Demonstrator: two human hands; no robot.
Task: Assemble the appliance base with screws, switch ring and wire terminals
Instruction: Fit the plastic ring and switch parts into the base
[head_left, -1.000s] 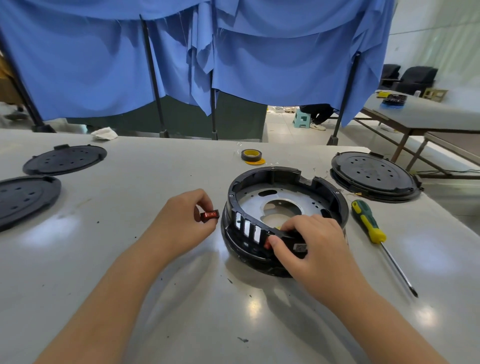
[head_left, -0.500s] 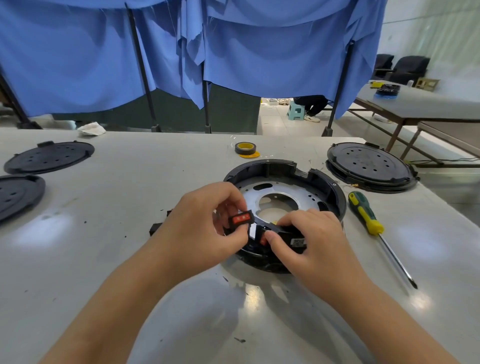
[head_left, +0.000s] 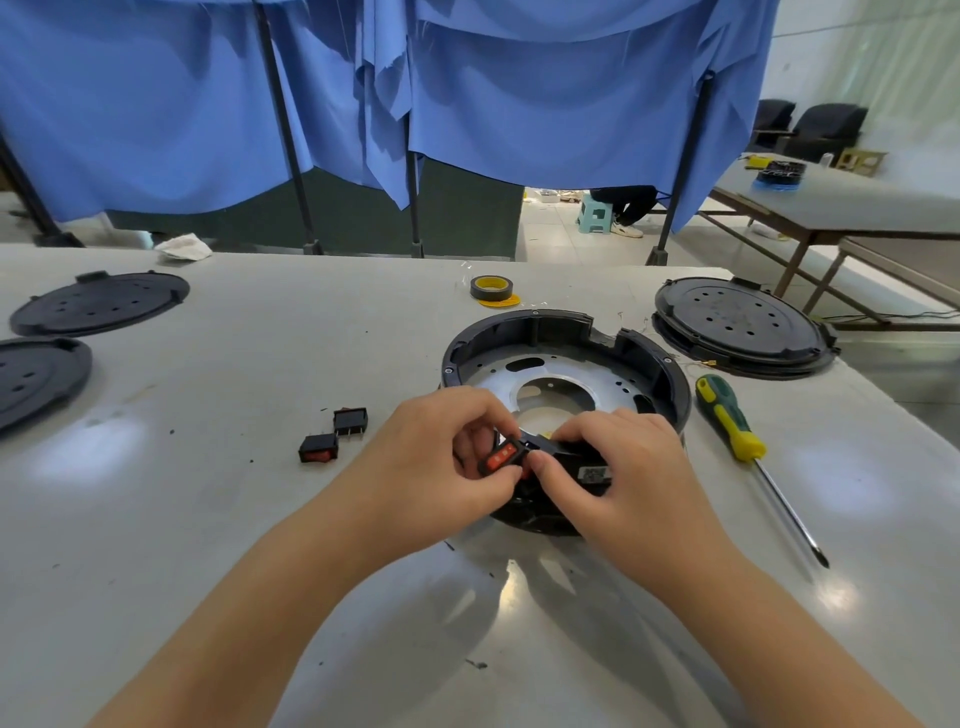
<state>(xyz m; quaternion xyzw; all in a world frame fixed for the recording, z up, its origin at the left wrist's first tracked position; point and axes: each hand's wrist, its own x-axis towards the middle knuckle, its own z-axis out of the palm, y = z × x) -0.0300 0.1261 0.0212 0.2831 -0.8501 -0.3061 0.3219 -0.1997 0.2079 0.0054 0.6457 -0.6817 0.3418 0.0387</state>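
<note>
The round black plastic appliance base (head_left: 566, 353), with a silvery perforated metal plate inside it, sits on the pale grey worktable (head_left: 260, 519) just right of centre. At its near rim both hands meet. The left hand (head_left: 436, 467) has its fingers and thumb curled round a small black rocker switch with a red face (head_left: 501, 458), held right against the rim. The right hand (head_left: 618, 473) curls over the near wall of the base, thumb pressed beside the switch, gripping the rim where a small white label shows. The two hands cover the spot where switch and rim meet, so I cannot tell how far the switch is seated.

Left of the hands, two more black rocker switches lie on the table close together: one red-faced (head_left: 318, 448), one with its metal prongs showing (head_left: 350, 421). Right of the base lies a green-and-yellow-handled screwdriver (head_left: 732, 421), tip towards the near edge. Beyond it rests a round black perforated cover (head_left: 737, 325); two similar black discs (head_left: 98, 304) sit at the far left. A roll of dark tape with a yellow core (head_left: 491, 287) stands behind the base, and a crumpled white cloth (head_left: 183, 247) at the far edge, under blue drapes (head_left: 519, 104).
</note>
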